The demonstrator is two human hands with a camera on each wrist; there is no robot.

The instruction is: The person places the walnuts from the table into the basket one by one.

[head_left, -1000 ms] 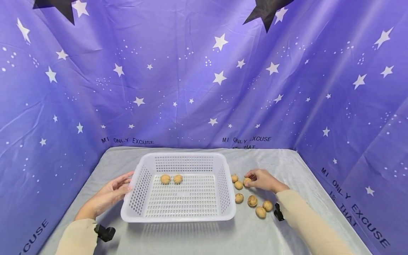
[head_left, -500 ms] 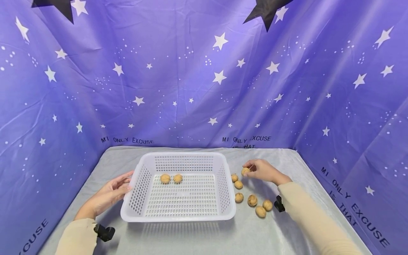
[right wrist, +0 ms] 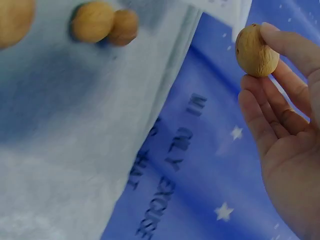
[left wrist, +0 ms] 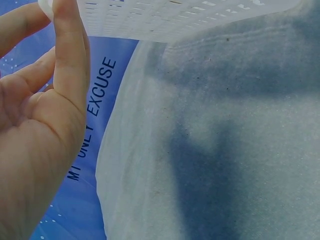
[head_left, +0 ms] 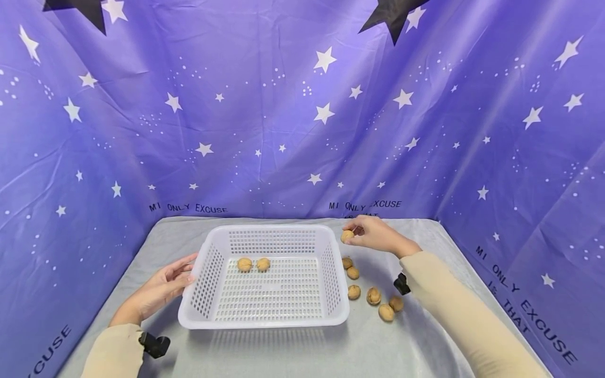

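Note:
My right hand (head_left: 375, 234) pinches a walnut (right wrist: 257, 51) between thumb and fingertips, raised above the table near the basket's far right corner. On the left, my left hand (head_left: 163, 286) grips the rim of a white plastic basket (head_left: 264, 324), its thumb (left wrist: 69, 50) at the rim and the other fingers on the outer side. The basket appears tilted towards me. Two walnuts lie side by side inside it, one of them a walnut (head_left: 244, 264) at the left. Several loose walnuts (head_left: 373, 295) lie on the cloth right of the basket.
A grey cloth (head_left: 264, 357) covers the table. Blue-purple star-printed curtains (head_left: 264, 131) stand close behind it and on both sides. Black wrist cameras (head_left: 155, 344) are strapped at both sleeves.
My right hand has lifted the walnut off the cloth and carried it up, away from me and left, towards the basket's far right corner. The left hand and basket have stayed put.

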